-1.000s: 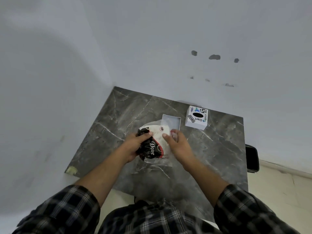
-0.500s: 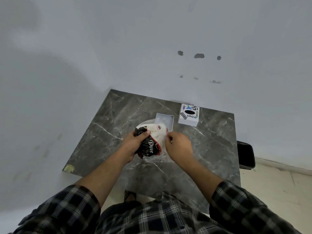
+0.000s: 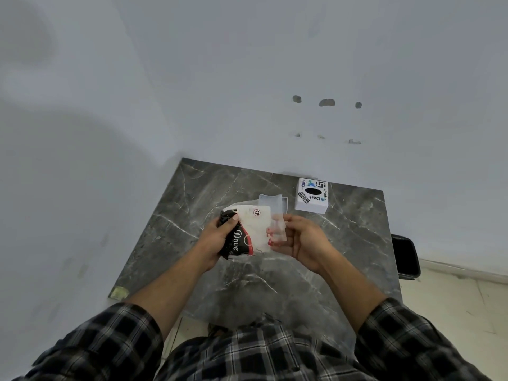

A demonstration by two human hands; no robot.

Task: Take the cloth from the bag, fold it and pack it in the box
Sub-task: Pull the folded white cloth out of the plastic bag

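head cam: worn at head height, wide-angle | faces forward and steeply down over the chest toward 12 o'clock | marble table [image 3: 192, 204] mid-frame, near, within arm's reach | wall [image 3: 247, 64] fills upper half | floor strip [image 3: 453, 298] at 4 o'clock | single view, no second camera overlapping

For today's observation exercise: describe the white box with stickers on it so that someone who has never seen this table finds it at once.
Start at the grey marble table. Look to its far edge by the wall, right of centre, beyond the hands: the white box sits there. Unlike the plain clear tray beside it, its top bears colourful stickers, one reading Dart.
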